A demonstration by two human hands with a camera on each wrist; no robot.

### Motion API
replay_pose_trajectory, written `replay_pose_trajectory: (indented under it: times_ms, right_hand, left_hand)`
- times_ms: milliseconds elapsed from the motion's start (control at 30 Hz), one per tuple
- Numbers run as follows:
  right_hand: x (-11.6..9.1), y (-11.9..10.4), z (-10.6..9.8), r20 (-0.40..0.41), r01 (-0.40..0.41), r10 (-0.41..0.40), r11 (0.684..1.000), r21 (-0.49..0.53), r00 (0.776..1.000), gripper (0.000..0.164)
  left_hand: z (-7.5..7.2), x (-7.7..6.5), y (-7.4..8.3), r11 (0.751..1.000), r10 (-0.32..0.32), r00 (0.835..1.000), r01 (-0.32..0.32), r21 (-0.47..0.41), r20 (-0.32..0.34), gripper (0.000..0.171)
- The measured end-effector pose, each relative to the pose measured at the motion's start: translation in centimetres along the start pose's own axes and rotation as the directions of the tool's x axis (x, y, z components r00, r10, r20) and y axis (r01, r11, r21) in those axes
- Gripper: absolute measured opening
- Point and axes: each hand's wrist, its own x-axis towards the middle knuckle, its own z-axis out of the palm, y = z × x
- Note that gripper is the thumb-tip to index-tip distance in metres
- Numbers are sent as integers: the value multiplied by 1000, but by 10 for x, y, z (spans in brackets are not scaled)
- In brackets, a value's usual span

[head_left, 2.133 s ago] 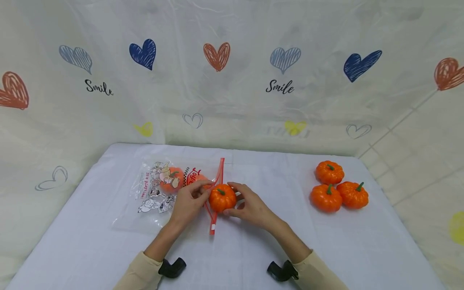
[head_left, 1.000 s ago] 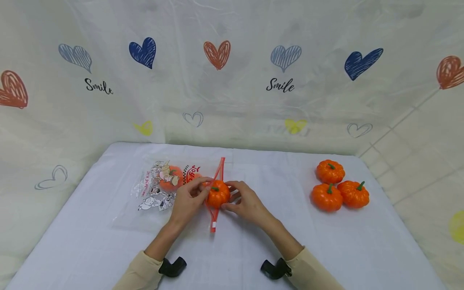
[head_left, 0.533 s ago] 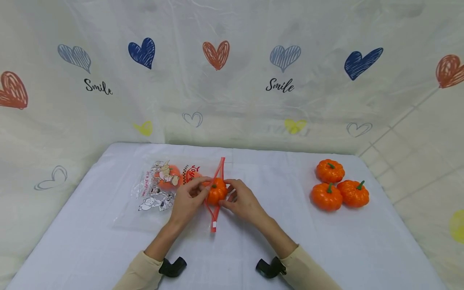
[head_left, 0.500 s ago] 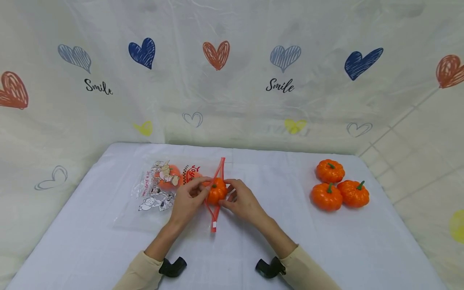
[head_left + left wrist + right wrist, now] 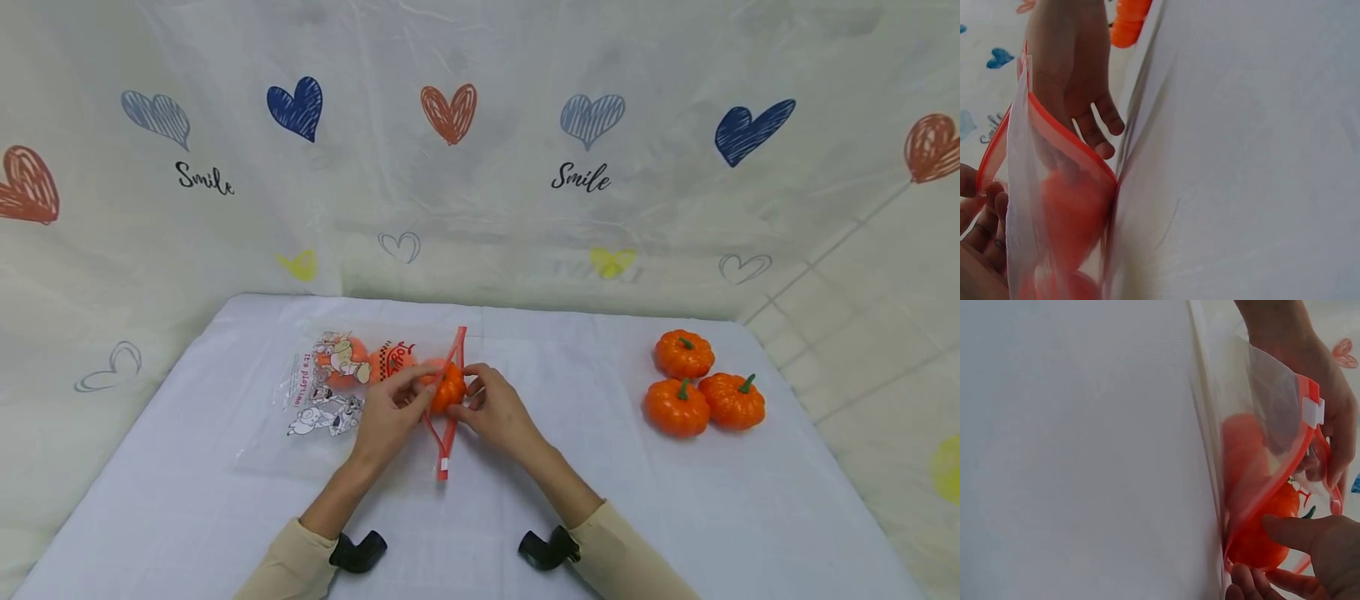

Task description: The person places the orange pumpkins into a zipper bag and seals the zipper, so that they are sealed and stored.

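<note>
A clear zip bag (image 5: 300, 454) with a red-orange zip edge and printed cartoons lies on the table, its mouth facing right. Orange toy pumpkins show through its printed film. My left hand (image 5: 391, 417) pinches the upper lip of the mouth and lifts it. In my right hand (image 5: 498, 413) a small orange pumpkin (image 5: 448, 390) is gripped between thumb and fingers, partly inside the mouth. From the right wrist view, that pumpkin (image 5: 1260, 544) sits against the zip edge (image 5: 1282, 472), its green stem under the raised lip. A white slider (image 5: 1313, 412) sits near one end of the zip.
Three more orange pumpkins (image 5: 682, 408) with green stems stand grouped at the right side of the table. White cloth (image 5: 570, 383) covers the table. Behind it hangs a pale curtain (image 5: 510, 225) printed with hearts.
My right hand has moved left and slightly away from me, carrying the pumpkin from just outside the bag into its mouth. The left hand has stayed at the lip.
</note>
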Motion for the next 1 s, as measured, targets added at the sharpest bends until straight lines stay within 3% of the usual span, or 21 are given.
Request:
replay_pose_trajectory:
  times_ms: [367, 1000]
  right_hand:
    - [5, 1, 5, -11, 36, -36, 999, 37, 999, 57]
    - [7, 1, 5, -28, -5, 10, 981, 195, 1000, 46]
  left_hand:
    - [1, 0, -2, 1000, 14, 1000, -14, 9, 3, 25]
    - [2, 1, -2, 1000, 1, 1000, -1, -3, -1, 23]
